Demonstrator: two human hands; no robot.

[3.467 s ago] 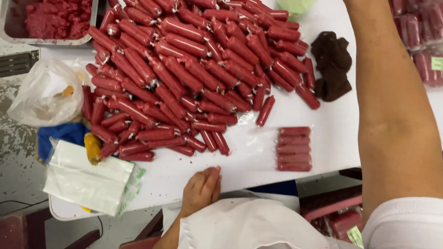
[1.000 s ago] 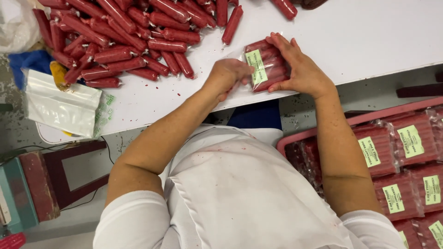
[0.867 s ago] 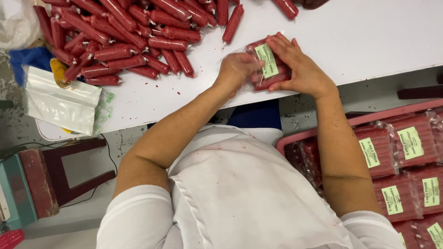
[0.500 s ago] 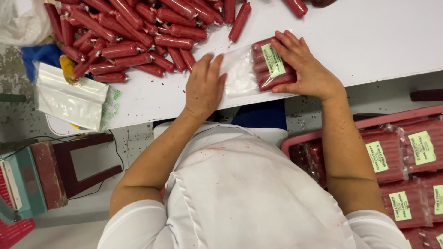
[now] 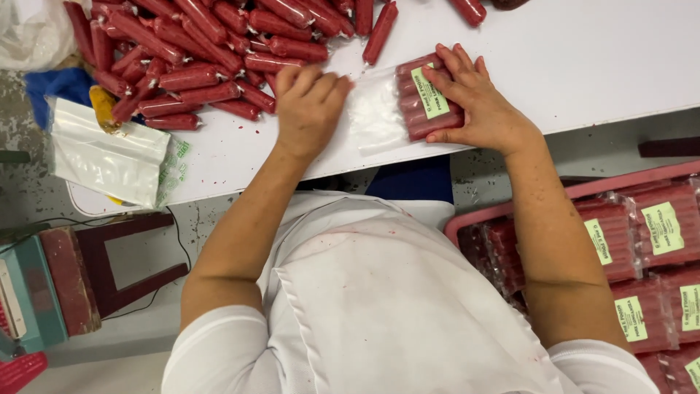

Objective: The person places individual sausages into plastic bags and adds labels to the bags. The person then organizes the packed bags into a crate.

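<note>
A clear plastic bag (image 5: 408, 102) filled with red sausages and bearing a green label lies on the white table (image 5: 583, 58) near its front edge. My right hand (image 5: 477, 98) rests on the filled end and holds it down. Flat on the bag's empty open end lies my left hand (image 5: 306, 102), its fingers together, pressing the plastic to the table. A big heap of loose red sausages (image 5: 211, 51) lies just beyond my left hand.
A stack of empty clear bags (image 5: 109, 157) sits at the table's left corner, by a blue cloth (image 5: 55, 84). A pink crate (image 5: 642, 255) with several packed, labelled sausage bags stands low at right. A red stool (image 5: 80, 270) is below left.
The row of sausages is now inside the labelled bag. My left hand slid left from the filled part onto the bag's empty end. My right hand stayed on the sausages.
</note>
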